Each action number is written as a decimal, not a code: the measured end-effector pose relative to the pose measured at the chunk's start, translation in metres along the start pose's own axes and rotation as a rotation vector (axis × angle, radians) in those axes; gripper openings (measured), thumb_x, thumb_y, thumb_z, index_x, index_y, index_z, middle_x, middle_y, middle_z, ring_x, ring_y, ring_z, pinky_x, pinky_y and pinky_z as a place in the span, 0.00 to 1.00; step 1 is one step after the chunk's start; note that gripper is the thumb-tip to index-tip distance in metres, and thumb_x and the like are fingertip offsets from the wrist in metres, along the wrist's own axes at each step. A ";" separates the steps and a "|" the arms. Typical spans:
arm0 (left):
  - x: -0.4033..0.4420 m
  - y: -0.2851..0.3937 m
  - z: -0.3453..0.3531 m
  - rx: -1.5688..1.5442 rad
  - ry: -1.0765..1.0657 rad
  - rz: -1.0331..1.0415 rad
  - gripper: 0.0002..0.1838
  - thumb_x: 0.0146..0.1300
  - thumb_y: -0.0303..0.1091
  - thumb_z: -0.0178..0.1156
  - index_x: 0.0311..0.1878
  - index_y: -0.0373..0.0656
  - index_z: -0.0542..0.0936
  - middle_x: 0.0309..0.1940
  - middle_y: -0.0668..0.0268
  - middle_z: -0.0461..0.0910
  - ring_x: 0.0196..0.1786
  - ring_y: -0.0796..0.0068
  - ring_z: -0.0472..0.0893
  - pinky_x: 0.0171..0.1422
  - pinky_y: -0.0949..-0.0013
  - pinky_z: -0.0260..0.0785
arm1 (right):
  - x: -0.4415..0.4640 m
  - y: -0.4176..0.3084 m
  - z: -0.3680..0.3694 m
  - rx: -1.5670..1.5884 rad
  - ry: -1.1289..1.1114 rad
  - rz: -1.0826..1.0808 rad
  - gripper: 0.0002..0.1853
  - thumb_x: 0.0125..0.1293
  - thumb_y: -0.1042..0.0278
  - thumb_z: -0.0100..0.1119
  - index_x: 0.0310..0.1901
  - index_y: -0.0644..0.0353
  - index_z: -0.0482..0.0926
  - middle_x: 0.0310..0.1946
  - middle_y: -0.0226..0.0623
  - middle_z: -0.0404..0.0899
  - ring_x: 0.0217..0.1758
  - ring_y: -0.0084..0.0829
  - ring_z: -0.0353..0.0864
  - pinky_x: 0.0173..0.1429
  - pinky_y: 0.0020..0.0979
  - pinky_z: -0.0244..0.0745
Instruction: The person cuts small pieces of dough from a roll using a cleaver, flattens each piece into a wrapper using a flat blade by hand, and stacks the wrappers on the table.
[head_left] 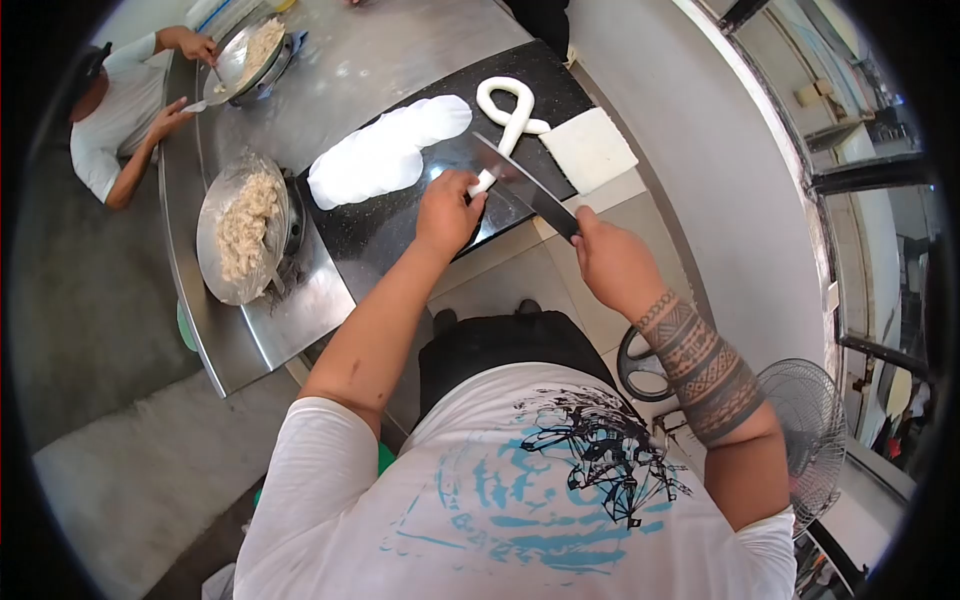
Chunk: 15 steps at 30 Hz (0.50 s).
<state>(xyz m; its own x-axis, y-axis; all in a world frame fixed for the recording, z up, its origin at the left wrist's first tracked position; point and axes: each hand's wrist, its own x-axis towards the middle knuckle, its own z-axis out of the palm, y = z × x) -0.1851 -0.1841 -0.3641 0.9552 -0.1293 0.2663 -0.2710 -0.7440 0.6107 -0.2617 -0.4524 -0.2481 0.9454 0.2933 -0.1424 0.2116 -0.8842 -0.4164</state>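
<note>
My right hand (pixel 612 262) is wrapped round the handle of a wide cleaver (pixel 528 187). Its blade lies across a white dough rope (pixel 512 132), which loops at the far side of the black board (pixel 375 235). At the rope's near end, my left hand (pixel 450 208) pinches the dough with thumb and fingers, just left of the blade. Overlapping white dough rounds (pixel 385 152) lie on the board to the left. A square white slab (pixel 589 150) rests at the board's right edge.
A steel bowl of pale filling (pixel 245 225) stands left of the board on the steel table (pixel 325 60). Across the table, another person (pixel 110 140) holds a utensil at a second bowl (pixel 250 60). A fan (pixel 800 430) stands at lower right.
</note>
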 end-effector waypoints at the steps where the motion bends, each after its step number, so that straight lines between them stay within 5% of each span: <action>1: -0.001 -0.001 -0.001 -0.004 0.002 0.027 0.15 0.58 0.32 0.79 0.45 0.39 0.86 0.40 0.57 0.84 0.42 0.55 0.85 0.49 0.53 0.79 | 0.006 -0.006 -0.004 -0.036 -0.019 -0.023 0.09 0.79 0.68 0.54 0.53 0.63 0.75 0.35 0.55 0.87 0.40 0.58 0.89 0.45 0.57 0.82; 7: -0.002 0.001 -0.001 0.071 0.061 0.070 0.15 0.60 0.32 0.77 0.47 0.40 0.87 0.39 0.57 0.84 0.42 0.55 0.86 0.49 0.55 0.79 | 0.026 0.004 0.024 -0.121 -0.065 -0.087 0.06 0.78 0.68 0.54 0.50 0.61 0.74 0.35 0.54 0.87 0.40 0.58 0.89 0.44 0.55 0.83; 9: -0.004 0.006 -0.007 -0.065 0.079 -0.150 0.14 0.62 0.31 0.76 0.49 0.40 0.87 0.40 0.57 0.85 0.40 0.58 0.86 0.48 0.58 0.80 | 0.034 0.006 0.023 -0.082 -0.013 -0.107 0.07 0.78 0.67 0.55 0.49 0.61 0.74 0.36 0.57 0.87 0.38 0.58 0.89 0.42 0.54 0.83; 12: -0.010 0.002 -0.042 -0.111 0.127 -0.196 0.13 0.64 0.30 0.73 0.51 0.40 0.88 0.42 0.58 0.85 0.38 0.63 0.86 0.47 0.62 0.80 | 0.037 0.007 0.001 0.230 0.218 -0.152 0.12 0.82 0.60 0.59 0.49 0.60 0.73 0.31 0.48 0.86 0.28 0.47 0.87 0.34 0.47 0.82; 15: -0.026 -0.019 -0.095 -0.055 0.059 -0.121 0.14 0.64 0.27 0.71 0.53 0.40 0.88 0.48 0.58 0.85 0.37 0.66 0.86 0.46 0.64 0.80 | 0.039 0.013 -0.010 0.965 0.251 0.166 0.17 0.83 0.51 0.60 0.50 0.58 0.72 0.25 0.33 0.78 0.21 0.30 0.79 0.27 0.36 0.76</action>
<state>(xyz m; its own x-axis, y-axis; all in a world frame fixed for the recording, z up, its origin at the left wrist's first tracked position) -0.2157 -0.1047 -0.3117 0.9729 -0.0011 0.2310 -0.1624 -0.7146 0.6804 -0.2193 -0.4562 -0.2504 0.9930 0.0103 -0.1176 -0.1131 -0.2027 -0.9727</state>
